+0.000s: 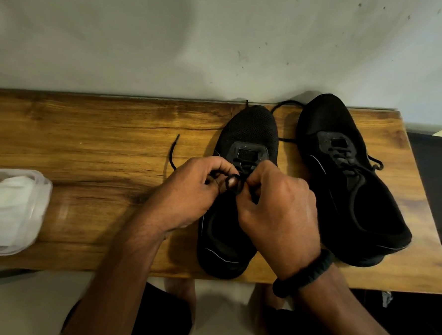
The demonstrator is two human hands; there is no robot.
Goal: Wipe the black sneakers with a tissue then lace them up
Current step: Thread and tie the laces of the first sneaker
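A: What have the hands got?
B: Both are curled tight on one black lace (233, 181). The left hand (190, 191) pinches a small loop of it between thumb and fingers. The right hand (276, 214) pinches the strand just beside that loop, knuckles close to the left's.
A: Over which shoe?
B: Over the tongue of the nearer sneaker (250, 127), which lies toe toward the wall (145, 33), heel at the table's near edge. A loose end (173, 149) trails leftward on the wood.
A: And the other?
B: The second sneaker (343, 180) lies just to the right, angled a little, its toe reaching past the far edge of the wooden table (87, 138). Its laces are threaded. Another strand curves between the two toes — whose it is, I cannot tell.
A: Tissues?
B: White tissues (5, 206) sit in a clear plastic tub (44, 185) at the table's left end, well apart from the shoes. A black wristband (304, 273) circles the right wrist.
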